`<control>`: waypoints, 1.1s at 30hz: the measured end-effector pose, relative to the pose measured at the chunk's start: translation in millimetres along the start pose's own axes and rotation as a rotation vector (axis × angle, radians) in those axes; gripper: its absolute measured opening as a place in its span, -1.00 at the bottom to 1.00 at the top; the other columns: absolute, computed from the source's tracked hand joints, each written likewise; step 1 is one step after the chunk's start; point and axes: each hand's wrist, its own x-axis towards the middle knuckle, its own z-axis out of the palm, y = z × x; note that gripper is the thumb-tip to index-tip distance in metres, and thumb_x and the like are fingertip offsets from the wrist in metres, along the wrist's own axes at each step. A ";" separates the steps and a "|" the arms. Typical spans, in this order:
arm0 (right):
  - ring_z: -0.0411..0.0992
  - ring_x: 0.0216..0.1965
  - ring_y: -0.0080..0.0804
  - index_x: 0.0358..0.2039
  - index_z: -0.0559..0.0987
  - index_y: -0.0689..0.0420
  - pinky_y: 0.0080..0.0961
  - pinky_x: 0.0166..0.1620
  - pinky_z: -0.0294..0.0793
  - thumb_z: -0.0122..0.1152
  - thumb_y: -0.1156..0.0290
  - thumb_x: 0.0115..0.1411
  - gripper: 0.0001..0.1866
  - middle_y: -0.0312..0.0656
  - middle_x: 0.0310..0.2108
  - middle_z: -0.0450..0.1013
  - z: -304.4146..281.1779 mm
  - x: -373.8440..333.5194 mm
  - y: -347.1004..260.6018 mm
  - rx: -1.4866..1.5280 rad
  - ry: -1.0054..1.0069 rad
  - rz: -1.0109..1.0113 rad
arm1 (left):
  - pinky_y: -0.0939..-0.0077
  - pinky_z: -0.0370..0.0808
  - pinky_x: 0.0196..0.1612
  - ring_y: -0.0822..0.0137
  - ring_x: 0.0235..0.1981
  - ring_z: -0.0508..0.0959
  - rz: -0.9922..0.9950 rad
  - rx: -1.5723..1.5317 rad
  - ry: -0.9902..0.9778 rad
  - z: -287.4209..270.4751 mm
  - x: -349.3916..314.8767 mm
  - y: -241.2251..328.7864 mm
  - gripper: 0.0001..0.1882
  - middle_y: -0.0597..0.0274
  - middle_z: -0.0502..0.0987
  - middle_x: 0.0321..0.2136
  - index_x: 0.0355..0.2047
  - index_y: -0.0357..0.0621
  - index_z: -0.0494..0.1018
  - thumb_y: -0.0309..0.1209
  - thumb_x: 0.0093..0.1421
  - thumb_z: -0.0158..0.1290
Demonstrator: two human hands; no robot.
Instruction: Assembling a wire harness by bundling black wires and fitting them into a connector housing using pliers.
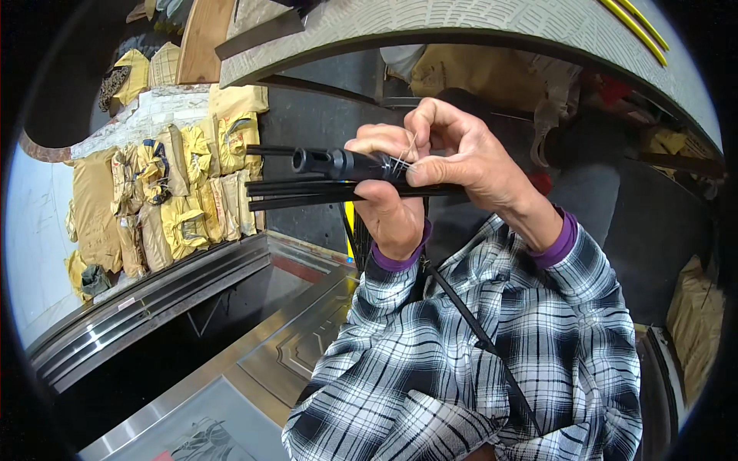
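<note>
A bundle of thin black rods (296,195) lies across both my palms, its ends pointing left. Along with it sits a black cylindrical fitting (338,164), with an open slotted end at the left. My left hand (388,219) is closed around the bundle, thumb pressed below the fitting. A thin pale strand (412,144), wire or string, crosses the right end of the fitting. My right hand (469,157) pinches at this strand with thumb and fingertips bent in; the rods' right ends pass behind it.
Several yellow-brown wrapped packages (184,223) lie in rows at the left. Ahead of me curves a table edge with a pale patterned cover (461,19), two yellow strips (638,31) on it. A metal panelled door (307,349) lies at lower left. More wrapped packages (696,326) stand at right.
</note>
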 end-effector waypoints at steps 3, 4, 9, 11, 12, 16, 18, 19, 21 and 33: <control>0.22 -0.37 -0.66 -0.49 0.30 0.06 -0.69 -0.25 0.23 0.43 0.48 -0.22 -0.60 -0.43 -0.46 0.22 -1.0 3.0 -3.5 0.067 -0.022 0.063 | 0.52 0.24 -0.26 0.44 -0.42 0.24 0.013 0.025 -0.013 -2.5 1.7 -1.6 -0.43 0.29 0.22 -0.46 -0.36 -0.16 0.23 0.18 0.17 -0.29; 0.22 -0.37 -0.66 -0.49 0.30 0.06 -0.69 -0.25 0.23 0.43 0.48 -0.22 -0.60 -0.43 -0.46 0.22 -1.8 3.7 -4.1 0.059 -0.025 0.064 | 0.51 0.24 -0.27 0.44 -0.43 0.24 0.026 0.017 -0.060 -3.8 4.0 -3.3 -0.40 0.30 0.22 -0.47 -0.35 -0.17 0.23 0.21 0.14 -0.28; 0.21 -0.45 -0.71 -0.50 0.27 0.06 -0.78 -0.36 0.21 0.44 0.42 -0.21 -0.57 -0.43 -0.52 0.27 -6.7 3.3 -2.9 -0.036 -0.050 0.062 | 0.57 0.27 -0.26 0.49 -0.43 0.27 0.012 0.107 -0.262 -10.9 7.7 2.7 -0.52 0.31 0.25 -0.43 -0.25 -0.21 0.25 -0.14 0.03 0.17; 0.23 -0.41 -0.68 -0.48 0.27 0.07 -0.75 -0.30 0.24 0.43 0.41 -0.20 -0.57 -0.40 -0.49 0.26 -9.0 4.0 -4.8 -0.018 -0.070 0.082 | 0.60 0.26 -0.24 0.50 -0.39 0.28 0.022 0.063 -0.324 -12.5 12.7 7.0 -0.54 0.28 0.27 -0.41 -0.20 -0.24 0.24 -0.43 -0.06 0.20; 0.23 -0.39 -0.66 -0.47 0.27 0.08 -0.72 -0.27 0.25 0.41 0.42 -0.18 -0.58 -0.38 -0.46 0.27 -9.2 3.7 -3.6 0.049 -0.062 0.063 | 0.60 0.25 -0.24 0.50 -0.38 0.28 -0.022 0.165 -0.330 -13.4 13.1 9.6 -0.54 0.27 0.27 -0.41 -0.19 -0.25 0.23 -0.45 -0.06 0.18; 0.28 -0.27 -0.60 -0.38 0.30 0.12 -0.63 -0.14 0.29 0.37 0.44 -0.13 -0.61 -0.30 -0.36 0.30 -22.3 1.4 -16.6 0.114 -0.073 -0.009 | 0.59 0.25 -0.24 0.48 -0.36 0.29 -0.035 0.271 -0.281 8.1 20.8 7.6 -0.64 0.23 0.28 -0.38 -0.21 -0.30 0.23 -0.55 -0.03 0.07; 0.31 -0.22 -0.55 -0.32 0.32 0.15 -0.63 -0.11 0.31 0.38 0.45 -0.12 -0.59 -0.27 -0.31 0.33 -32.2 -3.5 -18.7 0.159 -0.063 -0.060 | 0.57 0.26 -0.25 0.46 -0.37 0.29 0.002 0.305 -0.258 19.9 24.1 5.3 -0.70 0.21 0.29 -0.38 -0.23 -0.31 0.25 -0.61 -0.02 -0.02; 0.31 -0.22 -0.55 -0.32 0.32 0.15 -0.63 -0.11 0.31 0.38 0.45 -0.12 -0.59 -0.27 -0.31 0.33 -34.9 -5.1 -19.7 0.148 -0.052 -0.059 | 0.55 0.27 -0.27 0.43 -0.38 0.30 0.062 0.296 -0.270 22.4 25.0 2.4 -0.71 0.18 0.30 -0.41 -0.23 -0.30 0.25 -0.62 -0.02 -0.03; 0.33 -0.23 -0.56 -0.32 0.32 0.15 -0.62 -0.12 0.32 0.38 0.45 -0.12 -0.59 -0.26 -0.30 0.34 -40.9 -8.5 -21.3 0.131 -0.033 -0.017 | 0.54 0.28 -0.28 0.41 -0.42 0.31 0.055 0.219 -0.344 19.2 25.2 -6.3 -0.71 0.16 0.31 -0.44 -0.24 -0.31 0.25 -0.62 -0.01 -0.04; 0.38 -0.17 -0.26 -0.25 0.40 0.16 -0.44 -0.16 0.36 0.25 0.41 -0.01 -0.69 -0.14 -0.24 0.39 -102.1 -23.7 -171.8 -1.945 0.695 -0.630 | 0.62 0.29 -0.35 0.48 -0.45 0.32 -0.201 0.025 -0.561 45.8 39.8 -28.0 -0.69 0.21 0.33 -0.44 -0.21 -0.26 0.24 -0.62 0.01 0.00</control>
